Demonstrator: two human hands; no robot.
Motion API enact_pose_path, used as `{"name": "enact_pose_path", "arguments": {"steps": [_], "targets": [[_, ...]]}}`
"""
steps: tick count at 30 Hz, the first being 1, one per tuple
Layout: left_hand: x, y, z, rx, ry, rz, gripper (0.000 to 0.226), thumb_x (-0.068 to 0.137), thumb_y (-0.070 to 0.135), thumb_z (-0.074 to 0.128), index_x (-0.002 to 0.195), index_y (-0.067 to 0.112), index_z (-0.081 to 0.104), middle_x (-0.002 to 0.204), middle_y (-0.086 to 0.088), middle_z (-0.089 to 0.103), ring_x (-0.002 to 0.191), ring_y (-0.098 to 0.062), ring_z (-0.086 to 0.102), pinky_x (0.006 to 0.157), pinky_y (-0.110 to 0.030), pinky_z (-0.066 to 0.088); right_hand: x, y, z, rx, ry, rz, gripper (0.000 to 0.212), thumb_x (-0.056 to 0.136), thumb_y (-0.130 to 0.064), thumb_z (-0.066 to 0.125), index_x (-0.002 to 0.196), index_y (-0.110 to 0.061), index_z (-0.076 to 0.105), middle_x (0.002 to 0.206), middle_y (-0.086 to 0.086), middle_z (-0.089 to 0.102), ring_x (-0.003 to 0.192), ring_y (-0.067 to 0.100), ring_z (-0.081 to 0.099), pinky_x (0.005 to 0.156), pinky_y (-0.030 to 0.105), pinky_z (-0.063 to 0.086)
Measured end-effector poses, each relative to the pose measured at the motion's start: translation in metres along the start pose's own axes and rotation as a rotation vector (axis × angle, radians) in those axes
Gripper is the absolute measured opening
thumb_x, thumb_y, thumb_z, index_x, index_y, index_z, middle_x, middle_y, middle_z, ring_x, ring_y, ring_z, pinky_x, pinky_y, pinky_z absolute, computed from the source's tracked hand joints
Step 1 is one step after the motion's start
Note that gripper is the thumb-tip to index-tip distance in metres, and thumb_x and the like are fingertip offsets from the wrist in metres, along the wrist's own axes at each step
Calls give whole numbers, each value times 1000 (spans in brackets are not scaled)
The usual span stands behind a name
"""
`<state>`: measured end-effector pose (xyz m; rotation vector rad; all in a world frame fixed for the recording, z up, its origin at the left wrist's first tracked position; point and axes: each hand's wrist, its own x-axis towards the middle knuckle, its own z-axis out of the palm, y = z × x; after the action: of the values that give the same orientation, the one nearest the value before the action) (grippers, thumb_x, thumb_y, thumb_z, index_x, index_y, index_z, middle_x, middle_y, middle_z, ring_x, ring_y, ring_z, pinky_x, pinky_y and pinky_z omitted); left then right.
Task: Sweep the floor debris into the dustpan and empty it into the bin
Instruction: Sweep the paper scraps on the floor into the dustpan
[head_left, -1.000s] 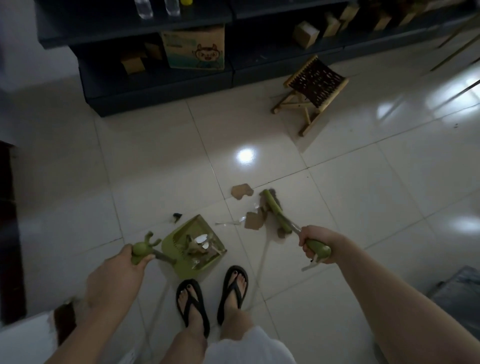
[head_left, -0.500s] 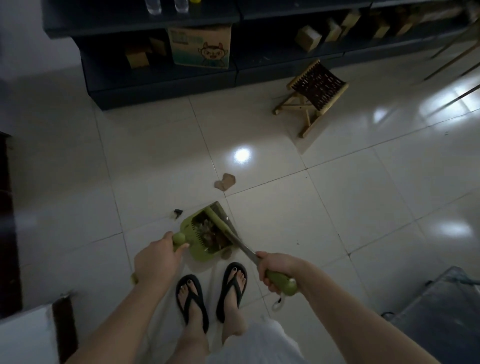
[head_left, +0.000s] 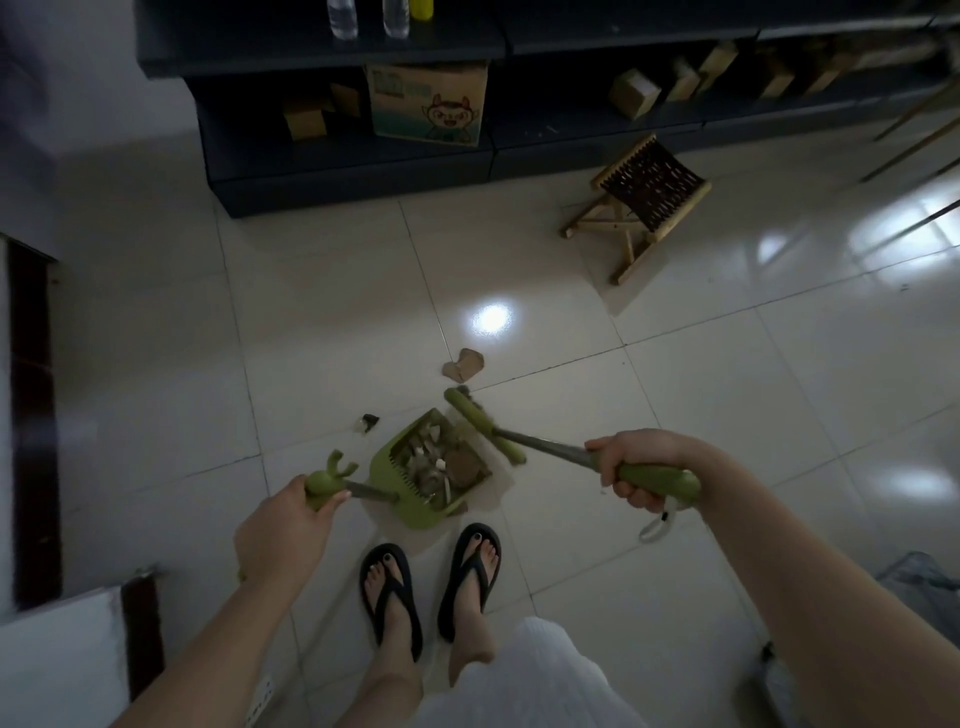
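A green dustpan (head_left: 401, 508) rests on the tiled floor just ahead of my feet, filled with brown and pale scraps. My left hand (head_left: 283, 530) grips its green handle. My right hand (head_left: 631, 467) grips the green handle of a broom; the broom head (head_left: 483, 431) lies along the dustpan's far right edge. A brown cardboard scrap (head_left: 465, 364) lies on the floor just beyond the broom head. A small dark bit (head_left: 368, 422) sits to the left of the pan.
A dark low shelf unit (head_left: 353, 166) with a printed cardboard box (head_left: 428, 104) lines the far wall. A small folding wooden stool (head_left: 636, 200) stands at the right. A grey bag or bin edge (head_left: 919, 587) shows at lower right. A white and brown furniture edge (head_left: 62, 654) is at lower left.
The broom head has swung from inside the pan to its far right edge. My right hand moved right and up; my left hand shifted left, and the dustpan handle's top is now visible.
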<state>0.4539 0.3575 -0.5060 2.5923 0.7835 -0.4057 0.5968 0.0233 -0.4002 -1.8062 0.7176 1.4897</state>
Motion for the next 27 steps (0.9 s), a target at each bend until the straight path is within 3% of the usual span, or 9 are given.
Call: {"name": "enact_pose_path", "arguments": {"steps": [4,9,12,15,18,20,24,27], "targets": [[-9,-17,-3,-17,13,-40,46,87,57,59,101,14,68,84,-11,72,78,-32,67,54,-28,38,1,1,4,81,39,-1,58,85,-2,43,143,-10,37,47,5,41,29,11,35,33,11,27],[-22,-34,-10,-70,28,-28,43,88,57,59,96,16,67,80,-8,72,72,-30,66,58,-31,48,7,0,0,131,55,32,65,82,-3,45,145,-8,32,49,6,43,30,11,38,30,14,31],[-34,-47,-18,-116,26,-42,40,88,56,58,92,17,66,76,-5,70,62,-20,55,49,-24,36,16,-9,1,98,62,24,56,76,-4,49,131,-14,43,49,5,45,33,12,40,32,16,33],[-48,-59,-32,-165,26,-86,38,86,58,58,87,20,65,65,6,61,56,-13,52,46,-22,33,13,-28,23,-66,58,-20,34,71,-2,51,103,-9,45,52,7,46,41,14,41,37,19,34],[-59,-74,-49,-130,3,-110,36,86,56,59,84,21,63,58,11,54,51,-8,48,46,-20,32,7,-52,49,-362,99,-86,26,76,1,52,102,-2,50,64,11,51,49,18,47,42,21,39],[-65,-86,-60,-65,2,-130,37,85,58,59,85,21,64,57,12,52,51,-7,45,47,-18,30,5,-67,62,-521,109,-137,36,75,0,56,111,1,52,74,14,56,54,19,53,42,21,44],[-71,-112,-76,-94,10,-197,38,82,61,61,92,25,68,74,3,66,63,-15,52,57,-26,39,14,-85,87,-691,105,-217,60,80,-1,56,137,-7,36,85,12,58,62,19,57,51,29,52],[-71,-130,-89,-137,-3,-271,46,80,65,61,102,26,71,96,-4,73,78,-22,59,69,-32,46,32,-89,109,-719,111,-196,42,84,-1,54,125,3,44,76,14,60,57,20,59,51,29,54]]}}
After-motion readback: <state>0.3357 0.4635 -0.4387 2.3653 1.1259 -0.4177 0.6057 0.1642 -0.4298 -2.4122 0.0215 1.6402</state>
